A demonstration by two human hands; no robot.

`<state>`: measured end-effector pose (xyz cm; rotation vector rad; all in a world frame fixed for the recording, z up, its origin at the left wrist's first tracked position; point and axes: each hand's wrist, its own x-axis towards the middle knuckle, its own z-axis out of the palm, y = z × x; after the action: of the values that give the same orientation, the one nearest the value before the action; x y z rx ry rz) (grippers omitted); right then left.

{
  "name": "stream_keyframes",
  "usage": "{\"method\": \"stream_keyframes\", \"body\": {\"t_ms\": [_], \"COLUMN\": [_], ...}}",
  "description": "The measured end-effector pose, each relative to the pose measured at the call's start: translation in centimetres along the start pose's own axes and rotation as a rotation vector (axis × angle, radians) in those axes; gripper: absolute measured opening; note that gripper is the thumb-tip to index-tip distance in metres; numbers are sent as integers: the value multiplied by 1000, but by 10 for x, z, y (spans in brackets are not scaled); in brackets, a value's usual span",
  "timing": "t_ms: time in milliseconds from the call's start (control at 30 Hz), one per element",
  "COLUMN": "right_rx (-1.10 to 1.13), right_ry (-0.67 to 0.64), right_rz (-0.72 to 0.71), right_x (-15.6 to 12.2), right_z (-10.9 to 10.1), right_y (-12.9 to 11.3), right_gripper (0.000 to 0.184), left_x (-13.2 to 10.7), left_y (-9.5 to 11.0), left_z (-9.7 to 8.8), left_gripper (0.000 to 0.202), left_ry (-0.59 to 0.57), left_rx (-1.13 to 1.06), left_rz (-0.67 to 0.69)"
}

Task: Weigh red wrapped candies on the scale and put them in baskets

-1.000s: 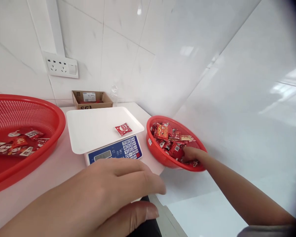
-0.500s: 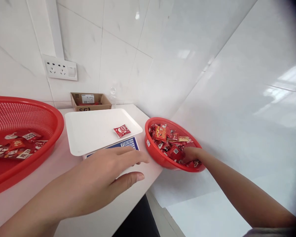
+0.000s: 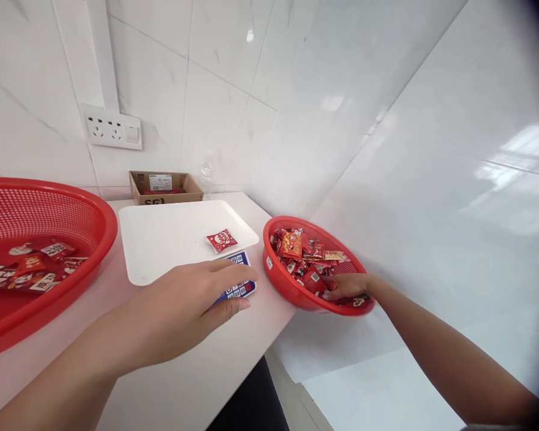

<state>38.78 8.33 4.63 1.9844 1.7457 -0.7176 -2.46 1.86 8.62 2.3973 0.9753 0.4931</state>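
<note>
A single small red packet (image 3: 221,240) lies on the white pan (image 3: 170,233) of a weighing scale. My left hand (image 3: 193,305) hovers open in front of the scale, thumb and fingers apart, partly covering its blue keypad (image 3: 240,290). On the right, a red plastic basket (image 3: 281,287) holds many small red snack packets (image 3: 291,244). Inside it, my right hand (image 3: 348,285) has thumb and fingers at the edge of a red packet with a white label (image 3: 314,280). Some of its fingertips are hidden among the packets.
A larger red basket (image 3: 103,224) with several red packets stands at the left. Behind the scale are an open cardboard box (image 3: 166,194) and a clear plastic bottle (image 3: 205,173). The white table's edge (image 3: 251,359) runs diagonally below the right basket, beside a tiled wall.
My right hand has risen out from among the packets and shifted slightly left in the basket. My left hand has drawn back a little, showing more of the keypad.
</note>
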Motion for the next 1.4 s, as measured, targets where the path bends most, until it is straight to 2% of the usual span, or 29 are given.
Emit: {"method": "stream_keyframes", "body": {"t_ms": [67,200,333,500,600,700,767,867,1000,1067,1133,1267,1400], "right_rx": [48,137,191,221,288,380,437,611,792,831,873,1002,1128], "right_ry": [26,69,162,372,482,574,625,654,466,401,413,577,878], "right_rz": [-11,4,40,118,95,-11,-119,-414,-818,-913,-987,-1100,-1053], "right_x": [1,0,-4,-15,-25,-34,-38,-41,-43,-45,-45,-38,-17], "right_z": [2,6,2,-22,-41,-57,-64,-65,-56,-51,-47,-41,-34], "right_y": [1,3,6,3,-12,-42,-71,-125,-201,-232,-256,-285,-295], "right_gripper": [60,64,72,77,71,63,60,57,55,52,48,38,33], "left_x": [1,3,4,4,6,11,15,23,31,33,33,32,31], "left_y": [0,-4,-8,-15,-22,-28,-30,-31,-31,-32,-35,-44,-53], "left_z": [0,2,0,-10,-13,-13,-10,-1,11,12,9,0,-7], "left_gripper": [27,30,31,34,36,37,39,44,61,56,44,22,22], "left_ry": [19,79,112,330,480,550,560,523,422,390,420,594,819], "left_rx": [4,10,52,37,-15,-92,-225,-557,-1089,-1290,-1419,-1516,-1544], "left_rz": [-1,4,-77,-237,-328,-368,-345,-261,-203,-186,-181,-195,-192]}}
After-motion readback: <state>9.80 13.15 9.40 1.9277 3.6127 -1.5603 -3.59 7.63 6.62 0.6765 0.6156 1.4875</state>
